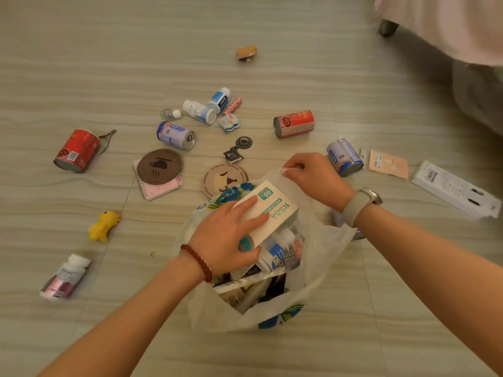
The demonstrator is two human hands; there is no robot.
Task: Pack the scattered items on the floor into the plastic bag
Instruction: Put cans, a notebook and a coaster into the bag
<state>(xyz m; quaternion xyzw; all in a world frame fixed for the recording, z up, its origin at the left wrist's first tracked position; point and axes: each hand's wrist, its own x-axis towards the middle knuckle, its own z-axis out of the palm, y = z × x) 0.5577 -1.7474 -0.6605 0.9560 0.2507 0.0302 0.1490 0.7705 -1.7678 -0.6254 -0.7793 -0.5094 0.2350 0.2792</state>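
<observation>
White plastic bag [321,270] — open, crammed

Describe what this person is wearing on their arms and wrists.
Both forearms are bare, with no sleeves in view. The left wrist carries a bracelet of round dark-red beads. The right wrist carries a watch on a wide pale grey band.

The white box [268,210] reads "60" and "OHLAVS"; the round coaster [224,180] reads "Aesthetic".
</observation>
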